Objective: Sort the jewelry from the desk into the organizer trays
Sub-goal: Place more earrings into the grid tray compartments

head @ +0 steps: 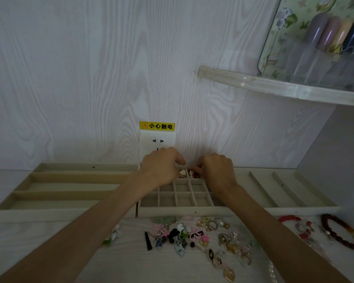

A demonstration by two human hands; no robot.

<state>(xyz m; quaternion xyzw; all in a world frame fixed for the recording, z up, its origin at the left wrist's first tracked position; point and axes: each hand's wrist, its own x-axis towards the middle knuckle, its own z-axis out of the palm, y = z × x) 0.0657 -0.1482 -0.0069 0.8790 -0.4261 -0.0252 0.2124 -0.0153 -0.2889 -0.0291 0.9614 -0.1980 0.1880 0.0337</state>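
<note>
A beige grid tray (184, 209) with small square cells stands in the middle of the desk. Both hands reach over its far row. My left hand (161, 166) curls its fingers at the far cells, beside a small cream heart-shaped piece (182, 172). My right hand (218, 167) pinches a small red and white piece (194, 174) over the neighbouring cell. A pile of jewelry (192, 235) lies on the desk in front of the tray: pink knots, black clips, gold charms, rings. A dark red bead bracelet (342, 231) lies at the right.
A tray with long slots (65, 177) sits to the left, another slotted tray (278, 188) to the right. A wall socket (157, 144) with a yellow warning label is right behind the hands. A clear shelf (284, 88) with bottles hangs upper right.
</note>
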